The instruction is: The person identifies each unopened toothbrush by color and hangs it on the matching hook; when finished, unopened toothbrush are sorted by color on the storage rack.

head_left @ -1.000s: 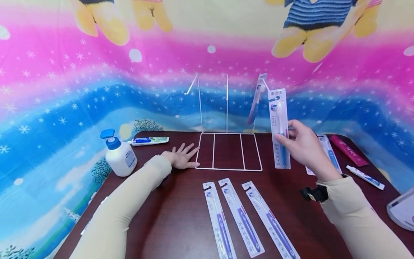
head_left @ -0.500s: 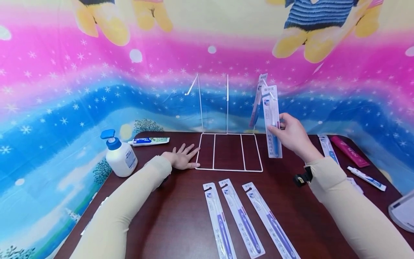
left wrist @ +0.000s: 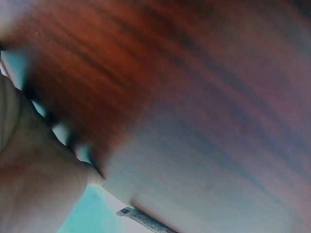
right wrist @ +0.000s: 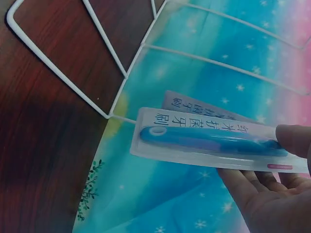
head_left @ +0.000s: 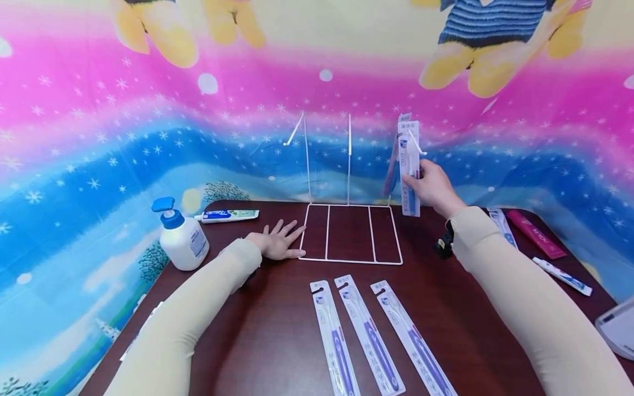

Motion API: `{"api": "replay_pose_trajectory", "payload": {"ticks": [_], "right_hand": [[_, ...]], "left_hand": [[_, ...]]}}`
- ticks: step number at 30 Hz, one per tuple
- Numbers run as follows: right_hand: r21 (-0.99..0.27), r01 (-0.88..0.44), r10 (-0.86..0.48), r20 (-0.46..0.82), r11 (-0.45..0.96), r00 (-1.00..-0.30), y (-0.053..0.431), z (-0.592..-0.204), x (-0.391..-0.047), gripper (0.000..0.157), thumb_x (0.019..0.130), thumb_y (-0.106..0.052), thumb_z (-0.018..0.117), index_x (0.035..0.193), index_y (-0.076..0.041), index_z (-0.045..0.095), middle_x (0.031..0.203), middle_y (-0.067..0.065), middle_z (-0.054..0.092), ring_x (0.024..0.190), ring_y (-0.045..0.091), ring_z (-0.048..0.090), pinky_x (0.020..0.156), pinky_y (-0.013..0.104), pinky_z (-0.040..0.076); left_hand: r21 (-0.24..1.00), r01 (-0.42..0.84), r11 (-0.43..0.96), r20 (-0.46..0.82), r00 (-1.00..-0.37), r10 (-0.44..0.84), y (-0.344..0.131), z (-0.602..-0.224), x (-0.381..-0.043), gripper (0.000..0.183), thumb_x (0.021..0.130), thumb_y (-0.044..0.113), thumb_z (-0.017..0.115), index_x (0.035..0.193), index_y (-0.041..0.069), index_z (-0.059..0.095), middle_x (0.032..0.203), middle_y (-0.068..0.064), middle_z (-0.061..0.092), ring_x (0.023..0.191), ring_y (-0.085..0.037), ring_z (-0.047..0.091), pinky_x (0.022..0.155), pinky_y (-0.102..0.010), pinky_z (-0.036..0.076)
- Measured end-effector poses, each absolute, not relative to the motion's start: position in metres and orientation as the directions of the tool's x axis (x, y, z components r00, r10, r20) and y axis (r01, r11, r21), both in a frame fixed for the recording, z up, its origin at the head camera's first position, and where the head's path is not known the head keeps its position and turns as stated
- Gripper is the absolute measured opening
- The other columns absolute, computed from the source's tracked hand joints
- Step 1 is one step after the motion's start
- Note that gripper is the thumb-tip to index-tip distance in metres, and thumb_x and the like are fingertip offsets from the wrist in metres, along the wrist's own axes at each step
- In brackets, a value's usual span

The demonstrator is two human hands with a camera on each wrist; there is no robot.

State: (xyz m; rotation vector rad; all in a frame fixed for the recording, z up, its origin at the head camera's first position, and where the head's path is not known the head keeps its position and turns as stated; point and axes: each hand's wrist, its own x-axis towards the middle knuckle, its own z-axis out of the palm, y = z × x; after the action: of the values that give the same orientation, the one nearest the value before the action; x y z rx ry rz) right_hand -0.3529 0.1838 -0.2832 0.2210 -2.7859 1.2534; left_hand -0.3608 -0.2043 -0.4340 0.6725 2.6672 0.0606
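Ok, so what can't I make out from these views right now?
Head: rear toothbrush pack, partly hidden by the held pack.
Head: white container, cut off by the right edge.
Right wrist: held pack's top end, cut off by the right edge.
Left wrist: printed item, cut off below, lettering too small.

Right hand [head_left: 437, 187] farther forward and left than a second ago. Gripped blue toothbrush pack [head_left: 409, 170] sits higher in head view, farther back along the white hook [head_left: 417, 142], whose tip, first hidden behind the card, now juts out in front. Hanging pack [head_left: 392, 173] behind: more covered than before.
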Motion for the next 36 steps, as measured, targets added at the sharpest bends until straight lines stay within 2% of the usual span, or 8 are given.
{"api": "replay_pose_trajectory", "payload": {"ticks": [11, 19, 27, 32, 36], "right_hand": [[-0.740, -0.165, -0.143, 0.093, 0.653, -0.985, 0.178, -0.280, -0.372, 0.050, 0.094, -0.026, 0.053, 0.136, -0.002, 0.040, 0.127, 0.022, 0.050, 0.112, 0.037, 0.052, 0.091, 0.052, 0.039], [-0.742, -0.186, -0.190, 0.080, 0.644, -0.979, 0.181, -0.281, -0.374, 0.051, 0.094, -0.025, 0.053, 0.138, -0.002, 0.038, 0.128, 0.023, 0.049, 0.112, 0.038, 0.051, 0.092, 0.052, 0.038], [-0.745, -0.178, -0.220, 0.043, 0.643, -0.975, 0.183, -0.283, -0.374, 0.061, 0.092, -0.032, 0.056, 0.143, -0.008, 0.032, 0.132, 0.019, 0.047, 0.117, 0.035, 0.048, 0.096, 0.055, 0.032], [-0.697, -0.183, -0.212, 0.045, 0.693, -0.976, 0.190, -0.283, -0.373, 0.061, 0.089, -0.041, 0.058, 0.137, -0.007, 0.040, 0.125, 0.017, 0.050, 0.113, 0.033, 0.049, 0.092, 0.055, 0.036], [-0.648, -0.160, -0.201, 0.010, 0.745, -0.979, 0.204, -0.279, -0.370, 0.060, 0.086, -0.047, 0.059, 0.128, -0.006, 0.045, 0.122, 0.017, 0.049, 0.108, 0.034, 0.047, 0.086, 0.053, 0.040]], "left_hand": [[0.101, 0.449, 0.888, -0.364, -0.814, 0.453, -0.204, -0.429, -0.355, 0.083, 0.083, 0.074, 0.025, 0.148, 0.030, -0.005, 0.154, -0.004, -0.007, 0.137, -0.036, -0.008, 0.101, -0.063, 0.003], [0.122, 0.465, 0.877, -0.355, -0.805, 0.476, -0.205, -0.429, -0.354, 0.084, 0.084, 0.073, 0.025, 0.149, 0.028, -0.003, 0.153, -0.008, -0.005, 0.136, -0.040, -0.007, 0.100, -0.065, 0.003], [0.081, 0.466, 0.881, -0.362, -0.810, 0.462, -0.204, -0.427, -0.352, 0.082, 0.085, 0.072, 0.026, 0.148, 0.029, -0.003, 0.154, -0.006, -0.005, 0.136, -0.038, -0.005, 0.101, -0.063, 0.008], [0.102, 0.466, 0.879, -0.360, -0.806, 0.469, -0.203, -0.427, -0.352, 0.082, 0.085, 0.071, 0.027, 0.149, 0.027, -0.001, 0.154, -0.008, -0.003, 0.136, -0.039, -0.005, 0.101, -0.064, 0.006], [0.120, 0.466, 0.877, -0.344, -0.809, 0.477, -0.206, -0.434, -0.358, 0.083, 0.084, 0.073, 0.026, 0.149, 0.029, -0.003, 0.153, -0.007, -0.004, 0.136, -0.039, -0.007, 0.099, -0.066, 0.003]]}}
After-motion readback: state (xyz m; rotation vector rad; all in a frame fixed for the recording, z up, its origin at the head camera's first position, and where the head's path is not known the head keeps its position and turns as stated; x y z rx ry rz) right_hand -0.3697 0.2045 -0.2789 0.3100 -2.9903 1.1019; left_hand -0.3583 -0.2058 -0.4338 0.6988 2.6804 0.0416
